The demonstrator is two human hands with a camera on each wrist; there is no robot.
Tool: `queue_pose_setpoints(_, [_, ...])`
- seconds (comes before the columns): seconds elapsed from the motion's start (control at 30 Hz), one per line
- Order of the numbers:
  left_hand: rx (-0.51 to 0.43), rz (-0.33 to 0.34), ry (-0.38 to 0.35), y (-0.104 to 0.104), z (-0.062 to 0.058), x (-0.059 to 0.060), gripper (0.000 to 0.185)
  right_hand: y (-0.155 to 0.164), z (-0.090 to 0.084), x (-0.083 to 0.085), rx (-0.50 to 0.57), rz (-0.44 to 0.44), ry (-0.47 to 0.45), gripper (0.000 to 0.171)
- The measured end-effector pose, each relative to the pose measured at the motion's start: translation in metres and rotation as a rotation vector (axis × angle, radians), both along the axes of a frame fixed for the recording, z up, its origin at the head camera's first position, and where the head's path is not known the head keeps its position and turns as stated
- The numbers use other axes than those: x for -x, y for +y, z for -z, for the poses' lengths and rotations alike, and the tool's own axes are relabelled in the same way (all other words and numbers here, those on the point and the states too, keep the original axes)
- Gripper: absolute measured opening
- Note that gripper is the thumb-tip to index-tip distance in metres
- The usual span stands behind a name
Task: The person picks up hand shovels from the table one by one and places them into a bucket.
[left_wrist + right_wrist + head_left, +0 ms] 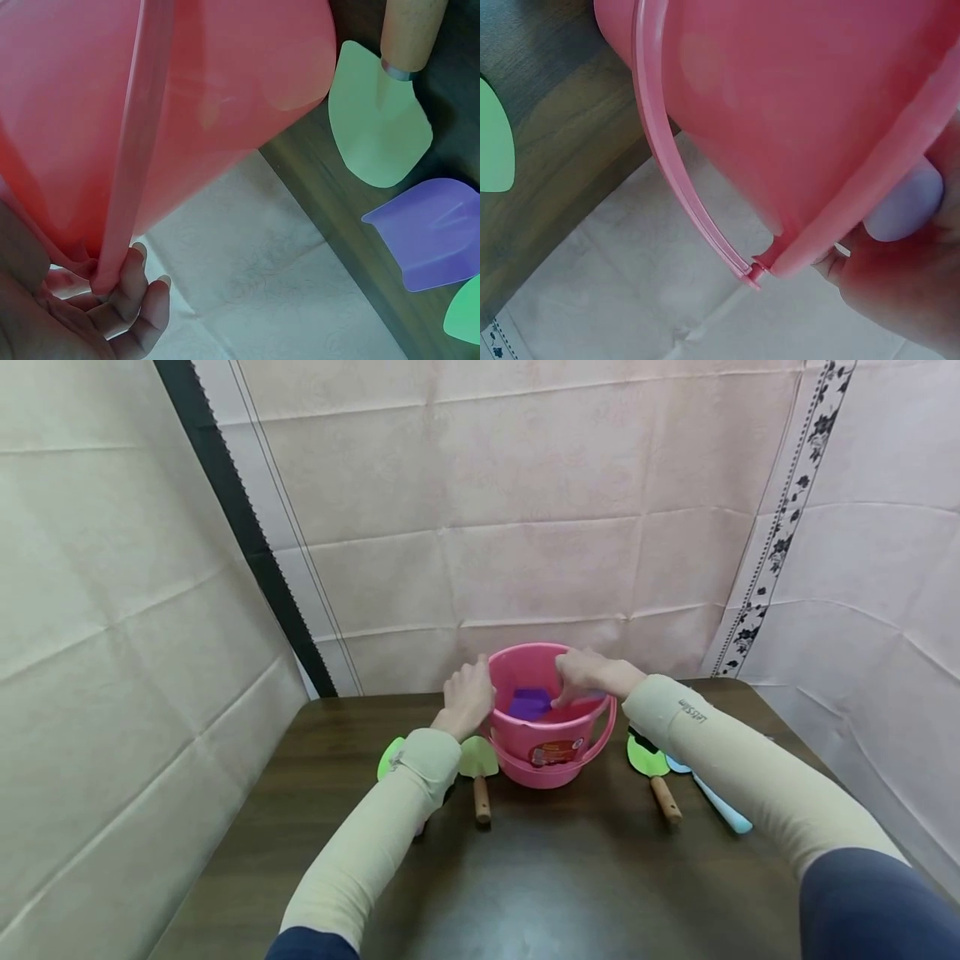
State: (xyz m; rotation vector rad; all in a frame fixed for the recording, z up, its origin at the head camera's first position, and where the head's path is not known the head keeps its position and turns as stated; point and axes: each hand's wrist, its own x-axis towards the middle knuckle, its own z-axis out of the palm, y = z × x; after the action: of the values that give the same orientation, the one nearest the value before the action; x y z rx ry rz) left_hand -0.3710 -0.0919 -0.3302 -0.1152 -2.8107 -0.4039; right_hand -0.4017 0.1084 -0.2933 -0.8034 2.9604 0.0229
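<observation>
A pink bucket (547, 739) stands on the dark wooden table (570, 877), its handle down at the front. My left hand (468, 693) grips the bucket's left rim, with its fingers (131, 296) curled at the rim beside the handle pivot. Over the right rim my right hand (588, 677) reaches inside and pinches a purple toy (529, 703) that lies in the bucket. In the right wrist view a pale lilac end (904, 206) of it shows between the hand and the rim (855, 202).
Left of the bucket lie a green trowel (477, 760) with a wooden handle, a purple scoop (435, 232) and another green piece (390, 756). To the right are a second green trowel (648, 760) and a light blue tool (720, 802). Cloth screens close off three sides.
</observation>
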Motion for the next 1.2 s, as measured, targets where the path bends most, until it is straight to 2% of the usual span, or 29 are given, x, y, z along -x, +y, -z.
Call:
queue_pose_setpoints(0.2, [0.011, 0.004, 0.007, 0.0, 0.0, 0.001, 0.024, -0.002, 0.002, 0.002, 0.0, -0.032, -0.035, 0.032])
queue_pose_setpoints(0.43, [0.024, -0.002, 0.005, 0.001, -0.002, 0.001, 0.024, -0.006, 0.008, 0.005, -0.016, -0.025, -0.11, 0.032])
queue_pose_setpoints(0.57, [0.021, 0.005, 0.002, 0.001, -0.001, 0.001, 0.024, -0.008, 0.012, 0.008, -0.05, -0.022, -0.125, 0.031])
queue_pose_setpoints(0.9, [0.011, -0.003, -0.003, 0.001, -0.003, 0.004, 0.024, -0.007, 0.021, 0.013, -0.035, -0.027, -0.135, 0.028])
queue_pose_setpoints(1.2, [-0.012, -0.008, -0.011, 0.002, 0.0, 0.004, 0.022, -0.003, 0.033, 0.016, 0.003, 0.019, -0.257, 0.022])
